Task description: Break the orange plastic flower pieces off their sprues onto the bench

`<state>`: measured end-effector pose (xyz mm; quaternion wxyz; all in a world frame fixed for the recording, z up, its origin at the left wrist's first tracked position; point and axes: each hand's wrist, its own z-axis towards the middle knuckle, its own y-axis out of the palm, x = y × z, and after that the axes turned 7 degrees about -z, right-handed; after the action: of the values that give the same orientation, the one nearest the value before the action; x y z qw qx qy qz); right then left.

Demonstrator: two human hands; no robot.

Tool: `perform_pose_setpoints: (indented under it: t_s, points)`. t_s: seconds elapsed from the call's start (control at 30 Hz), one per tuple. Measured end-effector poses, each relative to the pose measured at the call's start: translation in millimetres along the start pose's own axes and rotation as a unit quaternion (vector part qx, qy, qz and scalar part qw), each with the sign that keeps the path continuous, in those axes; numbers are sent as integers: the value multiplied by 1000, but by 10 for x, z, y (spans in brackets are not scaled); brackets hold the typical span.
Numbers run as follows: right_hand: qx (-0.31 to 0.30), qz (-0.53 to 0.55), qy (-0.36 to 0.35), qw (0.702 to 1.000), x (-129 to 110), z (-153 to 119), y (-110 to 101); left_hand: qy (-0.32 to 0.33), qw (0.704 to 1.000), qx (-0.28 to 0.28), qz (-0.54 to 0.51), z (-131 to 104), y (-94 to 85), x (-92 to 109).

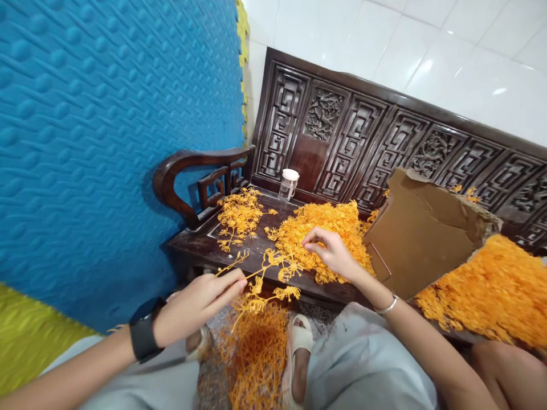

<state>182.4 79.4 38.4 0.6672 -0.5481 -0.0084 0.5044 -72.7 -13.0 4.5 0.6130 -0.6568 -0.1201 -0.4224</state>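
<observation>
My left hand, with a black watch on the wrist, is closed around the thin stems of orange plastic flower sprigs. Several spidery blossoms hang from these stems between my two hands, above the bench's front edge. My right hand, a silver bangle at its wrist, pinches the far end of a sprig with thumb and forefinger. Just behind it lies a heap of orange plastic flower pieces on the dark wooden bench. A smaller pile of sprigs rests farther left, near the armrest.
A lidded clear cup stands against the carved backrest. On the right, a brown cardboard piece leans between heaps, beside a big orange pile. Orange stems lie between my feet. A blue foam mat borders the left.
</observation>
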Motion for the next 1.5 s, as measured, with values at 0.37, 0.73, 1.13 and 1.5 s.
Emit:
perform_pose_setpoints:
  t_s: [0.37, 0.73, 1.13, 1.5]
  points:
    - [173, -207, -8, 963, 735, 180, -146, -10, 992, 126, 8, -138, -104, -225]
    - [20, -251, 10, 968, 678, 569, 96, 17, 991, 99, 89, 149, -49, -140]
    - [-221, 73, -56, 971, -101, 318, 207, 7, 993, 29, 115, 267, -21, -112]
    - [-87, 123, 40, 988, 238, 143, 146, 4, 997, -11, 80, 191, -85, -73]
